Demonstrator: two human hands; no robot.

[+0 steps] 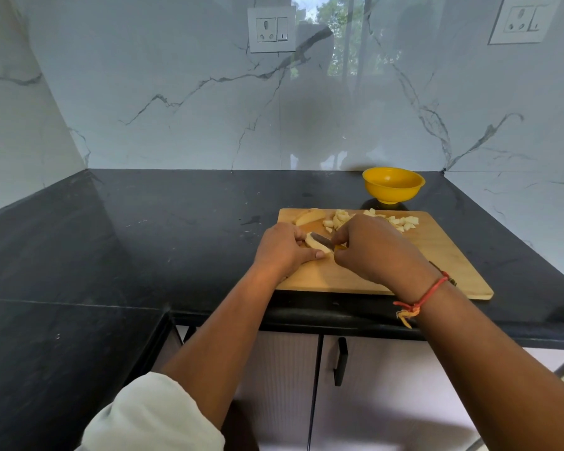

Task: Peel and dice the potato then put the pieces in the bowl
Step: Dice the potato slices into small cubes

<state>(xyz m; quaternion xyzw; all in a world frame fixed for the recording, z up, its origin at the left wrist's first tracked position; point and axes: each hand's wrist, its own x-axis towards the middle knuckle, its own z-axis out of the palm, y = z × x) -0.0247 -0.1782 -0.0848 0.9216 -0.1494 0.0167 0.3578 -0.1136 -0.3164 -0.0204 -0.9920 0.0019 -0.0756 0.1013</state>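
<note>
view: head, looking down onto a black table (144, 222) in a marble-walled corner.
cutting board (420, 255): wooden, lies flat on the table by the front edge, right of centre.
left hand (282, 247): pins a peeled potato piece (319, 247) to the board with curled fingers (298, 236), thumb laid along the near side.
right hand (372, 249): grips the knife (321, 239) with fingers wrapped round the handle; shows only a sliver of yellow handle.
blade: rests across the top of the held piece, tip pointing away and left.
diced potato (339, 219): sits in two loose heaps at the far edge of the board, partly hidden behind the right hand.
uncut slices (310, 217): lie at the far left corner of the board, just beside the dice.
bowl (391, 194): yellow, stands upright on the table just behind the board, apart from both hands.
red thread (427, 294): tied round the right wrist.
wall sockets (271, 29): two, high on the marble.
cabinet handle (340, 361): black, below the table edge.
</note>
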